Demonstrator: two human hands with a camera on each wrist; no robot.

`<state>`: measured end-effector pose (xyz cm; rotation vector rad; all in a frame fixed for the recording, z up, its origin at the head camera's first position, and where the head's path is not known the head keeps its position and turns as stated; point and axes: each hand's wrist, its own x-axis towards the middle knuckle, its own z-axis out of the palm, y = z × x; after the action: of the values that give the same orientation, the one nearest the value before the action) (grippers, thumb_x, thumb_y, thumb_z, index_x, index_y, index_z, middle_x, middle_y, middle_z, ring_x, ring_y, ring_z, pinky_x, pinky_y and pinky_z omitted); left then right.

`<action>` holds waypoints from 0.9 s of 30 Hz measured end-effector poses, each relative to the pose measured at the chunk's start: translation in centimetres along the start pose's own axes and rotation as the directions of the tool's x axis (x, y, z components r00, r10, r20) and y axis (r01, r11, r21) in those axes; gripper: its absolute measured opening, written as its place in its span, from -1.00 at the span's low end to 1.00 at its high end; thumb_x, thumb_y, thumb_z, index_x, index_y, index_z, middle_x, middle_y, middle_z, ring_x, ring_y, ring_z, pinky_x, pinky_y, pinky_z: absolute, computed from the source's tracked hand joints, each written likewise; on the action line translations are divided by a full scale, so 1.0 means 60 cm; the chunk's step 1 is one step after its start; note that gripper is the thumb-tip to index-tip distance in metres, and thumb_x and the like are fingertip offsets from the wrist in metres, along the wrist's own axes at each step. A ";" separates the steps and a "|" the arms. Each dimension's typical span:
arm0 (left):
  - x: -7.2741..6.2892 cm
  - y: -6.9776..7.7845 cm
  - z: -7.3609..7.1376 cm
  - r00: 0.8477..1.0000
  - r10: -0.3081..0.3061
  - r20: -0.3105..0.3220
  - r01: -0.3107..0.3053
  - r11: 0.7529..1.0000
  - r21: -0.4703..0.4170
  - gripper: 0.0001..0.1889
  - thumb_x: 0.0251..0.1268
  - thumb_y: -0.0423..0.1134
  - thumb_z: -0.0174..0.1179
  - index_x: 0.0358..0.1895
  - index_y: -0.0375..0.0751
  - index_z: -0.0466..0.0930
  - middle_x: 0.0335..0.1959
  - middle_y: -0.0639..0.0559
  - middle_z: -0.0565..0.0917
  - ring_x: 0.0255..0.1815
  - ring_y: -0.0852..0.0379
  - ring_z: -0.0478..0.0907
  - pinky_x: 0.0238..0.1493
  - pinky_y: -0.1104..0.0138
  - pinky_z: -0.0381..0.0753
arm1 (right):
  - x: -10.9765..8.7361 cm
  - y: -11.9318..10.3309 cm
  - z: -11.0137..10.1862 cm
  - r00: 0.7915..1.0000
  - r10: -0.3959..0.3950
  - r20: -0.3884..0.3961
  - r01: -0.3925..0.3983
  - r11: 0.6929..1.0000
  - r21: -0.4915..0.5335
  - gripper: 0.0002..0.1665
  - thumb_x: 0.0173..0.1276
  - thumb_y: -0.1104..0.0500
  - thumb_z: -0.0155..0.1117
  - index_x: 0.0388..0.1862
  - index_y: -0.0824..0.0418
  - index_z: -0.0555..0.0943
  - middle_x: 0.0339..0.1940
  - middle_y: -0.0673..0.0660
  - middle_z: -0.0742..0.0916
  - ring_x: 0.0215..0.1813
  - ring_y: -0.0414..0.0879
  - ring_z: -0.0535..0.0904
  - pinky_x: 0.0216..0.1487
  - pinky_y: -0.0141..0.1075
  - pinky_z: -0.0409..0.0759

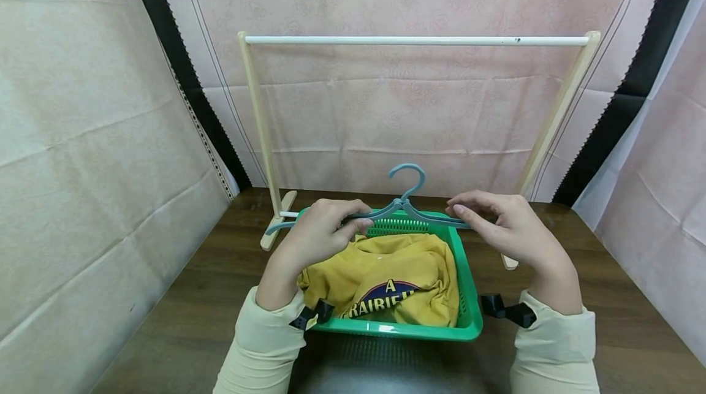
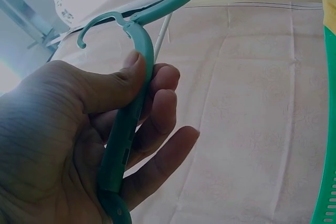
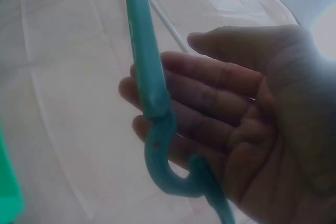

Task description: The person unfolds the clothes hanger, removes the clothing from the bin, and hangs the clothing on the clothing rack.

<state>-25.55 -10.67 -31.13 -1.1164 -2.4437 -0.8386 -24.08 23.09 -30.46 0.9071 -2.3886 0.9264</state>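
A blue-green plastic clothes hanger [image 1: 387,212] is held up over the far side of a green basket, hook upward. My left hand [image 1: 325,231] pinches one arm of the hanger between thumb and fingers, as the left wrist view shows. The right hand [image 1: 510,231] is at the other arm. In the right wrist view, its loosely extended fingers [image 3: 210,74] lie behind the notched end of the hanger [image 3: 144,51], with the thumb apart from it. A yellow garment [image 1: 397,253] with dark printed lettering lies bunched in the green basket [image 1: 470,296], below the hands.
Behind the basket stands a rack with a white crossbar [image 1: 413,41] on two pale posts, the left post [image 1: 259,118] and right post [image 1: 559,109]. Everything stands on a dark wooden table [image 1: 209,302]. Pale cloth walls [image 1: 110,136] surround it on the sides and back.
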 end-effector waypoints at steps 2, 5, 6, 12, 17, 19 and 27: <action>-0.001 0.000 0.000 1.000 -0.001 -0.006 0.001 1.000 -0.011 -0.90 0.50 -0.19 0.19 -0.13 0.00 0.71 -0.44 0.34 0.63 -0.60 0.35 0.42 -0.54 0.38 0.46 | 0.000 0.001 0.000 1.000 0.008 0.011 -0.008 1.000 0.017 -0.74 0.50 0.23 0.25 0.06 -0.05 0.70 -0.12 -0.09 0.80 -0.19 -0.22 0.71 -0.25 -0.41 0.65; -0.001 0.000 -0.001 1.000 0.002 -0.024 -0.003 0.999 -0.035 -0.91 0.50 -0.21 0.19 -0.15 0.03 0.69 -0.45 0.33 0.63 -0.59 0.34 0.44 -0.55 0.38 0.47 | -0.001 0.002 0.000 1.000 0.011 0.015 -0.012 1.000 0.025 -0.75 0.49 0.23 0.26 0.04 -0.05 0.71 -0.15 -0.12 0.79 -0.32 -0.20 0.66 -0.37 -0.41 0.62; -0.001 0.000 -0.001 0.999 0.006 -0.033 -0.007 0.999 -0.044 -0.91 0.50 -0.22 0.20 -0.16 0.02 0.69 -0.45 0.30 0.63 -0.59 0.34 0.43 -0.55 0.38 0.47 | -0.001 0.003 0.000 1.000 0.012 0.016 -0.013 1.000 0.027 -0.76 0.49 0.22 0.26 0.04 -0.05 0.71 -0.16 -0.12 0.79 -0.37 -0.20 0.64 -0.42 -0.40 0.60; 0.002 0.004 -0.001 0.998 0.025 -0.060 -0.029 0.997 -0.068 -0.91 0.49 -0.24 0.20 -0.15 0.00 0.69 -0.45 0.29 0.63 -0.62 0.33 0.41 -0.57 0.38 0.44 | 0.000 0.005 0.001 1.000 0.015 0.016 -0.015 1.000 0.014 -0.78 0.49 0.20 0.27 0.02 -0.05 0.71 -0.19 -0.14 0.78 -0.46 -0.20 0.56 -0.50 -0.38 0.56; 0.004 0.004 0.003 0.997 0.040 -0.060 -0.044 0.997 -0.066 -0.92 0.48 -0.23 0.21 -0.15 -0.01 0.70 -0.44 0.31 0.63 -0.60 0.35 0.42 -0.56 0.39 0.45 | 0.006 0.003 0.007 1.000 -0.004 0.030 0.003 1.000 0.028 -0.77 0.49 0.19 0.28 0.04 -0.04 0.72 -0.17 -0.12 0.78 -0.39 -0.22 0.62 -0.38 -0.37 0.63; 0.005 0.004 0.003 0.996 0.047 -0.070 -0.051 0.997 -0.062 -0.93 0.47 -0.23 0.22 -0.15 -0.02 0.70 -0.44 0.30 0.64 -0.61 0.35 0.41 -0.56 0.39 0.45 | 0.009 0.002 0.009 0.999 -0.012 0.032 0.011 1.000 0.027 -0.77 0.48 0.19 0.28 0.04 -0.04 0.72 -0.17 -0.11 0.79 -0.39 -0.22 0.63 -0.38 -0.37 0.63; 0.006 0.004 0.008 0.999 0.026 -0.029 -0.028 0.997 -0.076 -0.91 0.50 -0.23 0.20 -0.11 -0.03 0.70 -0.42 0.28 0.65 -0.59 0.33 0.43 -0.54 0.39 0.47 | 0.010 -0.001 0.013 0.999 -0.011 0.042 0.009 0.999 0.033 -0.75 0.48 0.21 0.29 0.04 -0.05 0.71 -0.26 -0.18 0.76 -0.45 -0.19 0.56 -0.45 -0.38 0.57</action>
<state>-25.59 -10.05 -31.23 -1.1542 -2.3866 -0.9405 -24.59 22.24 -30.63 0.9590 -2.4081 0.9548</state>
